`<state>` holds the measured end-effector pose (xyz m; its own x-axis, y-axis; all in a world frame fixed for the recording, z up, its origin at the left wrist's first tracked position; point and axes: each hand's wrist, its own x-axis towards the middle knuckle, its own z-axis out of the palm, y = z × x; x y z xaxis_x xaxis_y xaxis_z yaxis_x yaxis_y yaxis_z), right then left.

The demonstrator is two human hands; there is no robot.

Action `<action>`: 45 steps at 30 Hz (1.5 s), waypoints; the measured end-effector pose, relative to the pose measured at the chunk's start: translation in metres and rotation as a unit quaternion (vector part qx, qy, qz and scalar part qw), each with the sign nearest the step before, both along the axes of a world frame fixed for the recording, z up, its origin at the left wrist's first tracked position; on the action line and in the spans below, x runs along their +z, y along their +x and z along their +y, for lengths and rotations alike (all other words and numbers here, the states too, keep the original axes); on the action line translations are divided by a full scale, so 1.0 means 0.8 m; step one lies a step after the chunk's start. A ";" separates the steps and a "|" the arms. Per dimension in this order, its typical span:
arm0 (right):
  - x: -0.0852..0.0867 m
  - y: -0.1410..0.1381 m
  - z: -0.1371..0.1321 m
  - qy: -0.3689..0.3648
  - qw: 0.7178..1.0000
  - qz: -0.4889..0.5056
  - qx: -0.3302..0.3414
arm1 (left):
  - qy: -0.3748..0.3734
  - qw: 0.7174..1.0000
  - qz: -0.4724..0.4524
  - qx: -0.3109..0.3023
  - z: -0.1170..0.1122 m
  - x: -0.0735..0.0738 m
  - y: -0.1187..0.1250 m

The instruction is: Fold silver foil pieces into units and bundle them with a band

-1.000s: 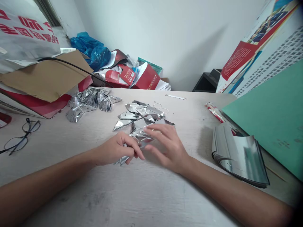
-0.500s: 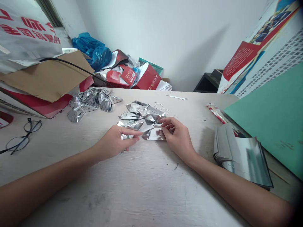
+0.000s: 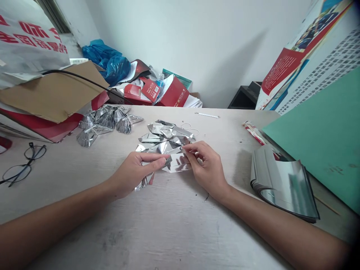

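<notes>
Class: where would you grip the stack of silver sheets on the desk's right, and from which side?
Probably pinch the stack of silver sheets at its curled left edge, coming from the left: that edge lifts off the desk, while the green board crowds its right.

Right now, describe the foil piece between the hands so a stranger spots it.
On the pale table, just nearer than the pile of silver scraps, the left hand and right hand meet. The foil piece spans between them: a flat rectangle pinched at both ends, unlike the pointed, folded scraps behind.
</notes>
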<state>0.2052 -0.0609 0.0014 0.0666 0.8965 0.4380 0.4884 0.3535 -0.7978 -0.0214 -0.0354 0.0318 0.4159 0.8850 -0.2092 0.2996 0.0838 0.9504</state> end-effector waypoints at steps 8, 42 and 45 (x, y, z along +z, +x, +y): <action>-0.001 0.002 0.013 -0.139 0.954 0.255 0.077 | 0.008 0.995 -0.072 0.072 0.011 -0.006 -0.003; 0.008 0.001 0.005 -0.105 0.965 0.223 0.092 | -0.088 0.977 -0.157 0.115 0.027 0.004 -0.011; 0.006 0.002 0.009 -0.131 0.952 0.261 0.088 | -0.011 0.983 -0.144 0.113 0.023 0.004 -0.011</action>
<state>0.2067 -0.0540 0.0062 0.0533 0.9879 0.1460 -0.0474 0.1485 -0.9878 -0.0301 -0.0173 0.0351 0.2549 0.9579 -0.1324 -0.0105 0.1396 0.9901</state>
